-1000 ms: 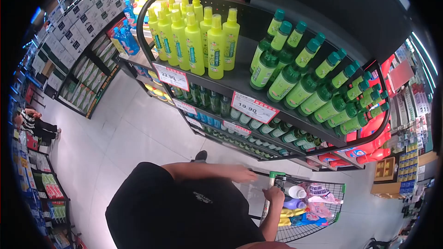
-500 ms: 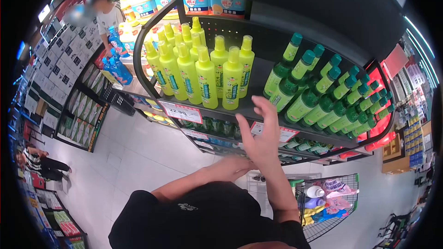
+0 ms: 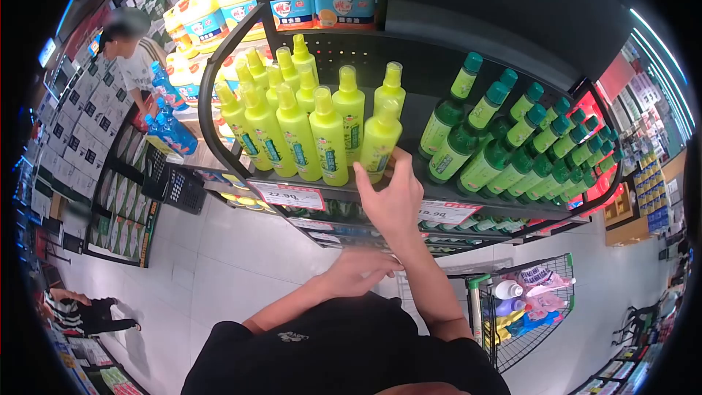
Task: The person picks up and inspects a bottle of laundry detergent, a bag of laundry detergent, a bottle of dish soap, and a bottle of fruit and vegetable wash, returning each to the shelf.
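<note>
My right hand [image 3: 391, 194] has its thumb and fingers around the lower part of a yellow-green spray bottle [image 3: 381, 139], which tilts slightly at the front of the black shelf [image 3: 292, 183]. Left of that bottle stand several matching yellow-green bottles [image 3: 330, 139]. My left hand [image 3: 360, 269] is below the shelf edge, near my right forearm, with its fingers together; what it holds, if anything, is hidden. Green bottles with teal caps [image 3: 452, 150] fill the right part of the shelf.
A shopping cart [image 3: 526, 336] with packages is at the lower right. Price tags [image 3: 292, 196] line the shelf edge. A person in a white shirt [image 3: 139, 66] stands upper left near blue bottles [image 3: 172, 132]. Another person [image 3: 91, 313] is at the lower left.
My right hand has moved from the gap between the bottle groups to the front yellow-green bottle and taken hold of it. That bottle now tilts. The camera view has shifted slightly.
</note>
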The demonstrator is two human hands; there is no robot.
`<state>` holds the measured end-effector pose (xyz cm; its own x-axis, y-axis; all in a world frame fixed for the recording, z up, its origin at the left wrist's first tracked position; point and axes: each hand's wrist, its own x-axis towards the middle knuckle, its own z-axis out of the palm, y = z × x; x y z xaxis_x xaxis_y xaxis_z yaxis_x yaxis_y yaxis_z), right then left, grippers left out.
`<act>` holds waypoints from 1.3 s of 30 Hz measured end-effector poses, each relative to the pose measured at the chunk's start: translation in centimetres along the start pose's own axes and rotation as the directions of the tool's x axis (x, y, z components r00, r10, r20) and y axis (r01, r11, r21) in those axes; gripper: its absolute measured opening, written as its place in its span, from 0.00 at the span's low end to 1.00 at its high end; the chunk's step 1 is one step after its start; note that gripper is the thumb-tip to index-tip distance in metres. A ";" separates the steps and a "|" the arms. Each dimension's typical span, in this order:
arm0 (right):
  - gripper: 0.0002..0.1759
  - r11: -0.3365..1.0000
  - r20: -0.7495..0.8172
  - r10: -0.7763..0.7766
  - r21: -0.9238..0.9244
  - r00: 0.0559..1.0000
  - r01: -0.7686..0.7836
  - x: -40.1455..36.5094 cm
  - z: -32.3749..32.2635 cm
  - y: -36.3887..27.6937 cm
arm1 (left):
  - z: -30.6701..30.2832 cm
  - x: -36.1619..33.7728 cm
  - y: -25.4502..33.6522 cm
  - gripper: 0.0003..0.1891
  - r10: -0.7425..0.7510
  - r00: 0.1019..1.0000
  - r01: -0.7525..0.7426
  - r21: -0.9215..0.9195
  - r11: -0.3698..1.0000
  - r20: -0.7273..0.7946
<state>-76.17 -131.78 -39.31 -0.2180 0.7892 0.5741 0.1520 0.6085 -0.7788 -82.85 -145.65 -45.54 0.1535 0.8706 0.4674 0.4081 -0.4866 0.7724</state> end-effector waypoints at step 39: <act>0.28 0.147 0.531 0.387 0.772 0.754 -0.619 -19.6 -15.2 6.0 | 8.0 3.9 0.6 0.35 -0.434 0.888 0.441 -0.541 0.716 0.149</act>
<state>-56.31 -142.31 -51.43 -0.6173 0.7867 -0.0023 -0.5870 -0.4626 -0.6644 -74.77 -141.96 -46.74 0.0932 0.9955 0.0155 -0.1272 -0.0035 0.9919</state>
